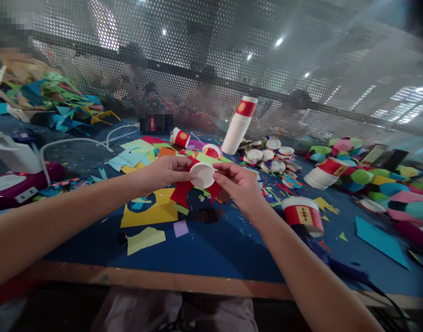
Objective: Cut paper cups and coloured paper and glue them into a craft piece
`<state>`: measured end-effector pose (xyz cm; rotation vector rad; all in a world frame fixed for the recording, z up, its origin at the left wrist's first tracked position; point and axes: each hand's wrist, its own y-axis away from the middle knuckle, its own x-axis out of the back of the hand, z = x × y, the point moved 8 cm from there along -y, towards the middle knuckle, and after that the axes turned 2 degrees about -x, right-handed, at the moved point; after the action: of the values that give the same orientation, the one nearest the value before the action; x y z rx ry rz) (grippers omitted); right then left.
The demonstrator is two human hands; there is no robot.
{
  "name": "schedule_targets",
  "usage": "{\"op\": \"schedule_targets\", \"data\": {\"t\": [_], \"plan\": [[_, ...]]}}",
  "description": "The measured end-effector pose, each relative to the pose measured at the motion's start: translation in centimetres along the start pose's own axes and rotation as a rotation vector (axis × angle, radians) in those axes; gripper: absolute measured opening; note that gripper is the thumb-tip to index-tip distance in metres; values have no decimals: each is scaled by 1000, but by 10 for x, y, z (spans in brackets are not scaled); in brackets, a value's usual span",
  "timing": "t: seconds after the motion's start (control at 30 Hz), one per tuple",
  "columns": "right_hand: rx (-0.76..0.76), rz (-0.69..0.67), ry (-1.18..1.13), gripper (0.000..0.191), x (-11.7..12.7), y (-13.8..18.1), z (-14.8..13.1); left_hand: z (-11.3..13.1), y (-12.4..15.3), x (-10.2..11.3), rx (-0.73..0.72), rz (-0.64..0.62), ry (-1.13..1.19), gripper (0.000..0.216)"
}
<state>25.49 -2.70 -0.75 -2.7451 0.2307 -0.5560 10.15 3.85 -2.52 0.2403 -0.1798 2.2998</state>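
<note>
Between my two hands is a white paper disc with a raised rim, perhaps a cut-off cup bottom. My left hand pinches its left edge, and my right hand grips the right edge with thumb and fingers. Red paper shows behind and below the disc; whether it is joined to the disc I cannot tell. Beneath lies a yellow sheet with round cut-outs, beside a pale green scrap and a small lilac square.
A leaning stack of paper cups stands behind my hands, near a heap of white discs. At right are a red-and-white cup, a blue corded tool and a blue sheet. A purple power strip lies left.
</note>
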Motion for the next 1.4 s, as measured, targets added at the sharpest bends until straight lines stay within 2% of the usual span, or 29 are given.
{"op": "schedule_targets", "data": {"t": [0.2,0.4,0.63,0.87,0.93,1.03,1.17,1.27,1.4], "plan": [[-80,-14,-98,34,-2,0,3,-2,2,-6,14,-1,23,38],[-121,3,-94,30,-2,0,9,-8,1,-8,21,-23,39,33],[-148,65,60,20,4,-1,15,-12,4,-16,53,-31,-1,33],[-83,208,243,10,17,3,7,-20,2,-15,59,3,-114,26],[-75,257,254,11,25,3,7,-19,0,-6,65,28,-190,26],[-71,318,221,17,38,0,11,-7,-3,19,72,39,-333,26],[-68,368,163,21,50,-2,15,9,-6,69,131,-5,-606,22],[-60,379,139,20,53,-2,13,7,-3,107,235,-41,-837,22],[-51,371,134,17,51,0,8,0,-4,152,319,107,-1042,33]]}}
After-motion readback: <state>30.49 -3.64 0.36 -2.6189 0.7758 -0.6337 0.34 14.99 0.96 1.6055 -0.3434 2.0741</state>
